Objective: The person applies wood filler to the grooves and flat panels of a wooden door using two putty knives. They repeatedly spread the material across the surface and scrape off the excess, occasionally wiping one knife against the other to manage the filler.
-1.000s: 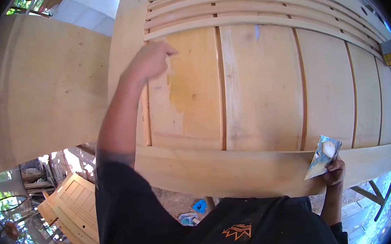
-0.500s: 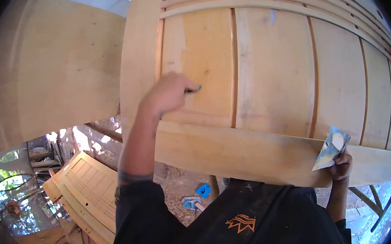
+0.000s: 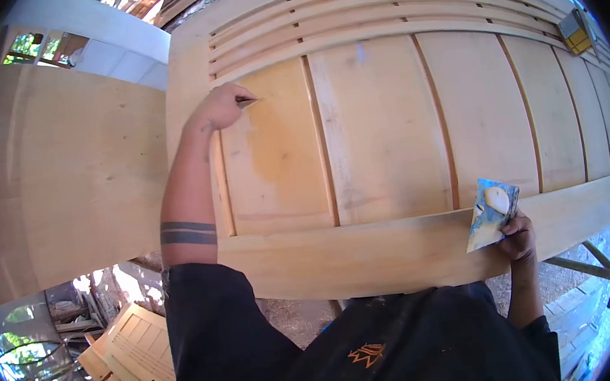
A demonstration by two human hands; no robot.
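Note:
My left hand [image 3: 222, 106] is closed on a small, thin dark tool, held against the upper left of the first panel of a large wooden door [image 3: 380, 132]. Around and below the tool, that panel carries a yellowish patch [image 3: 286, 144]. At the door's near edge, my right hand [image 3: 519, 237] grips a blue and white flat piece [image 3: 486, 226] with a blob of pale paste [image 3: 497, 200] on it.
A plain wooden board [image 3: 75, 168] lies to the left. Another panelled wooden piece [image 3: 141, 357] stands at the lower left. A yellow and grey block [image 3: 575, 32] rests on the door's slats at the upper right.
My left hand has moved up and to the left across the panel, still with the tool. The view has shifted, bringing the yellow and grey block into sight. My right hand still holds the flat piece.

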